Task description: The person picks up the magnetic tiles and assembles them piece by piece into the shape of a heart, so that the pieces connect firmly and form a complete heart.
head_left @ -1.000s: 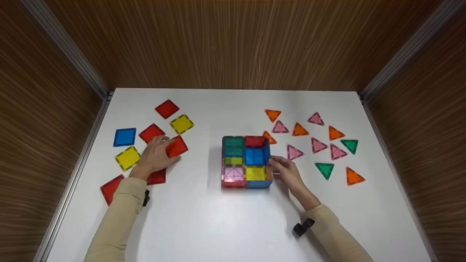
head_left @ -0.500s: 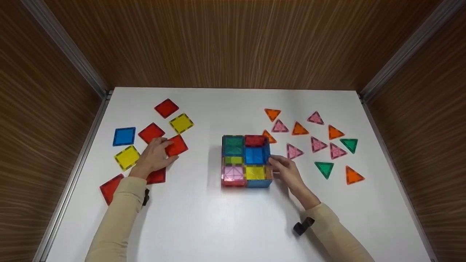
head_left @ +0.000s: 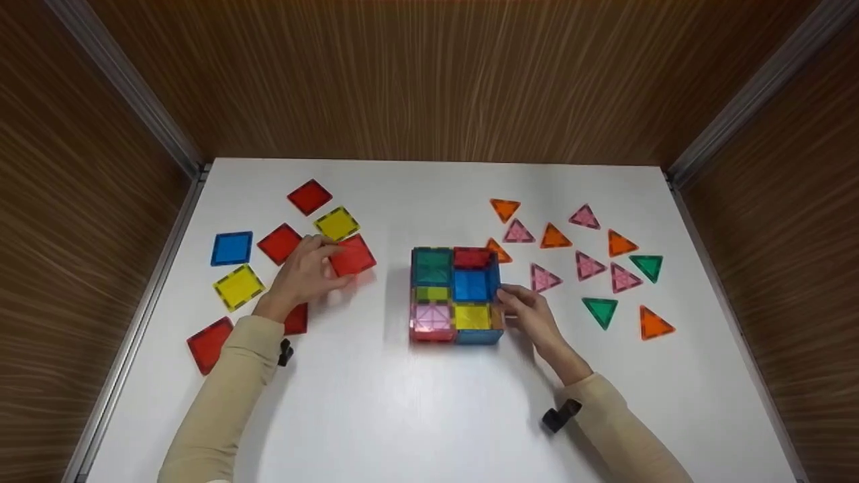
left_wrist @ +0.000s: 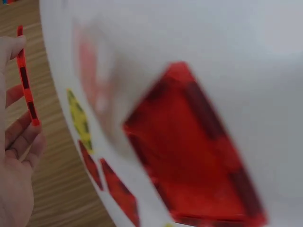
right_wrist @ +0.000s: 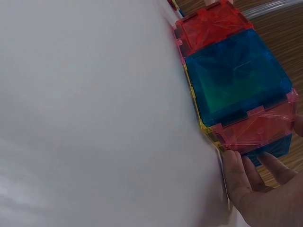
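Note:
My left hand (head_left: pixel 312 268) pinches a red square magnetic tile (head_left: pixel 352 255) by its edges, raised over the table on the left. In the left wrist view the held red tile (left_wrist: pixel 27 78) shows edge-on between thumb and fingers. A low box of magnetic tiles (head_left: pixel 433 318) stands in the middle, in green, red, blue, yellow and pink. Its back right cell is uncovered, with blue showing inside. My right hand (head_left: pixel 533 322) holds the box's right side, fingertips at the wall. In the right wrist view those fingers (right_wrist: pixel 235 175) lie against the pink and blue end tiles.
Loose square tiles lie on the left, among them a blue tile (head_left: pixel 232 248), a yellow tile (head_left: pixel 239 287) and several red ones. Orange, pink and green triangles, such as this green triangle (head_left: pixel 600 312), are spread over the right. Wood-grain walls (head_left: pixel 429 80) bound the white table.
My left hand has lifted the red square tile off the table and moved it a little right and away from me. The right hand and the box stay in place.

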Demonstrator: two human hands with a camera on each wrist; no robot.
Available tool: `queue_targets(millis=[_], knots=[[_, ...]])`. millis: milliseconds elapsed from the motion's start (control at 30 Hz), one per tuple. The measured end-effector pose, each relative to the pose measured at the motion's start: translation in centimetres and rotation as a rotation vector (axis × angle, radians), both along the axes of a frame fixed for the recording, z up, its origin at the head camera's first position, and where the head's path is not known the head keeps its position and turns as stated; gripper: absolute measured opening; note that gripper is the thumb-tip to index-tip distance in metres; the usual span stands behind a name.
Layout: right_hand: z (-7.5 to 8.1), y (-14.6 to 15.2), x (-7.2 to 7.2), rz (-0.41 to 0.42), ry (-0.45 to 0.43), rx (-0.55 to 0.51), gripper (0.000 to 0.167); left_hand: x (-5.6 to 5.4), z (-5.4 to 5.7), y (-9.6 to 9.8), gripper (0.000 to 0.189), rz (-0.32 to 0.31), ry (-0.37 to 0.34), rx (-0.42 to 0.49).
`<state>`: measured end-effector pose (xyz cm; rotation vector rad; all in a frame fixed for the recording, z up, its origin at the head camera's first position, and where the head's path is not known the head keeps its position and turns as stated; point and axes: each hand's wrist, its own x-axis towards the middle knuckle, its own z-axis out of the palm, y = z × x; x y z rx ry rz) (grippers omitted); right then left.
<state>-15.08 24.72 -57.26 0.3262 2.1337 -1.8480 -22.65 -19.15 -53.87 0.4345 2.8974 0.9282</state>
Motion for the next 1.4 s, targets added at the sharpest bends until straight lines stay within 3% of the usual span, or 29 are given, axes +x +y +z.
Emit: queue_targets(millis=[167, 333, 600, 733, 1000, 1233, 1400], knots=[[0.1, 0.1, -0.1, -0.004, -0.01, -0.002, 0.057, -0.8, 2.1, 3.0, 0.056, -0.079, 0.105, 0.071], [0.1, 0.0, 0.0, 0.006, 0.006, -0.013, 0.057, -1.1, 3.4, 6.6, 0.056, -0.223, 0.173, 0.111], [0.3, 0.0, 0.0, 0.011, 0.012, -0.025, 0.062, -1.8, 4.4, 12.7, 0.054, -0.427, 0.174, 0.047], [0.1, 0.0, -0.1, 0.012, 0.008, -0.025, 0.062, -2.1, 4.5, 15.3, 0.058, -0.496, 0.132, -0.006], [0.0, -0.2, -0.1, -0.016, -0.003, -0.023, 0.056, -2.2, 3.5, 18.1, 0.062, -0.57, 0.131, -0.067], [0.1, -0.2, -0.1, -0.019, 0.005, -0.024, 0.054, -2.5, 2.6, 18.8, 0.062, -0.579, 0.15, -0.119], [0.1, -0.2, -0.1, -0.017, 0.01, -0.024, 0.056, -2.7, 2.6, 18.8, 0.061, -0.568, 0.13, -0.09]])
